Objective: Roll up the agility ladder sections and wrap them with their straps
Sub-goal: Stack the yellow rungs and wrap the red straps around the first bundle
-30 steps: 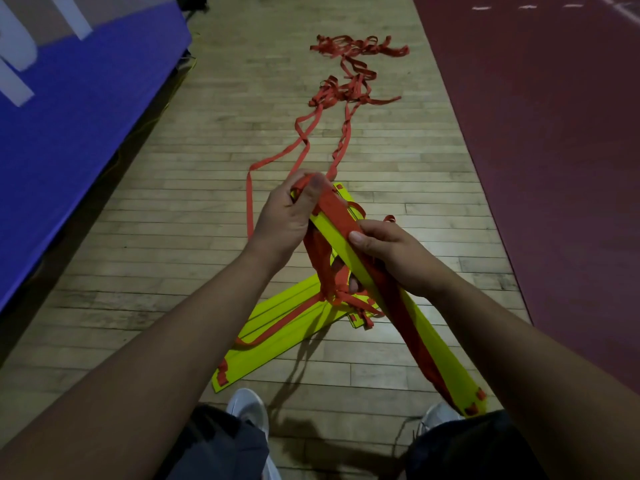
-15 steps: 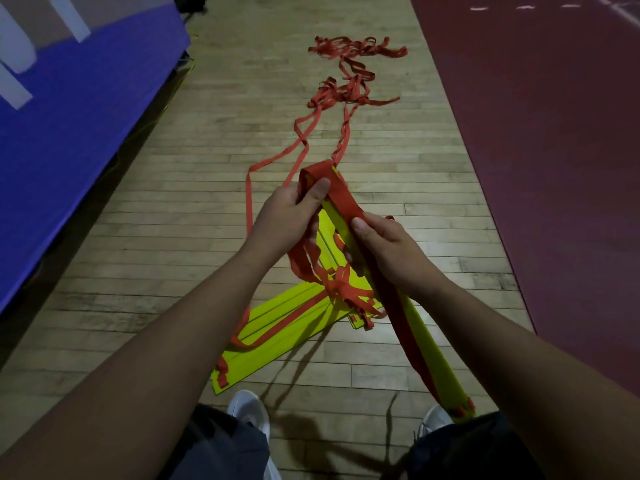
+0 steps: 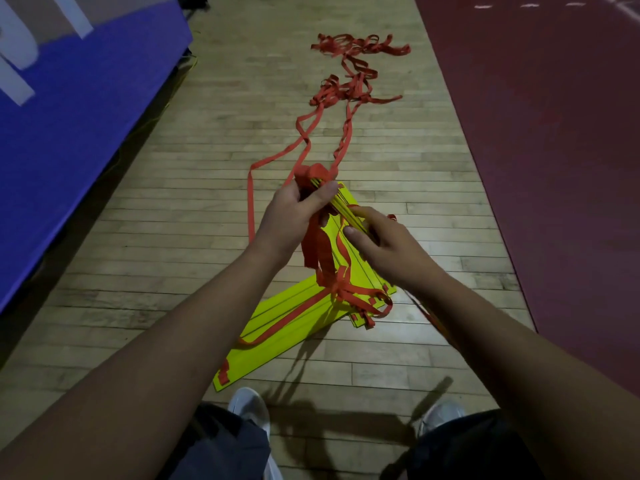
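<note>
Yellow plastic rungs (image 3: 277,341), flat & stiff, lie fanned at 6 o'clock on wood floor (image 3: 173,271). At centre is the rung bundle (image 3: 341,206), edge-on. Right hand (image 3: 384,247) pinches its middle, thumb vs fingers; left hand (image 3: 294,216) curls round the far end + strap loops. Red strap (image 3: 349,88) trails limp & tangled to 12. Likely light & snag-prone, so grip rungs, not webbing.

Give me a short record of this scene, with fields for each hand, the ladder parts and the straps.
Left hand: grips the upper end of the bundle of flat yellow plastic rungs
Right hand: holds the same bundle lower down
Red fabric straps: trail tangled over the wooden plank floor
Other yellow rungs: lie flat on the floor
</note>
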The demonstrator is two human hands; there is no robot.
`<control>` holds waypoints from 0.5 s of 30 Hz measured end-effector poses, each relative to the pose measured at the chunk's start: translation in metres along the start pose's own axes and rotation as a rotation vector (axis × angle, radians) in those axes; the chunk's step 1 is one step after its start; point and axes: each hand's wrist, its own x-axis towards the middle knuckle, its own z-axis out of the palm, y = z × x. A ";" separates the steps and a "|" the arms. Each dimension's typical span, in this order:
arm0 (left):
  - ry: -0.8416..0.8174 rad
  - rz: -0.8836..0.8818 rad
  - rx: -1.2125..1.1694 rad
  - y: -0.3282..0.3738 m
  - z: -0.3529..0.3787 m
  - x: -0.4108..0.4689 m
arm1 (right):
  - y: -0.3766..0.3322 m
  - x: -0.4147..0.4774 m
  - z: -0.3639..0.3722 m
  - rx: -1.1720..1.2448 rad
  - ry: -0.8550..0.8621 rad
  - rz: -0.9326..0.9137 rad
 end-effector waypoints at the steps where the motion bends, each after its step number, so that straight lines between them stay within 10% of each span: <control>1: -0.030 0.032 -0.021 0.001 -0.002 0.000 | -0.002 0.000 -0.007 0.063 -0.037 0.035; 15: -0.175 0.017 0.244 0.006 -0.008 0.004 | 0.001 -0.007 -0.029 0.367 -0.184 0.092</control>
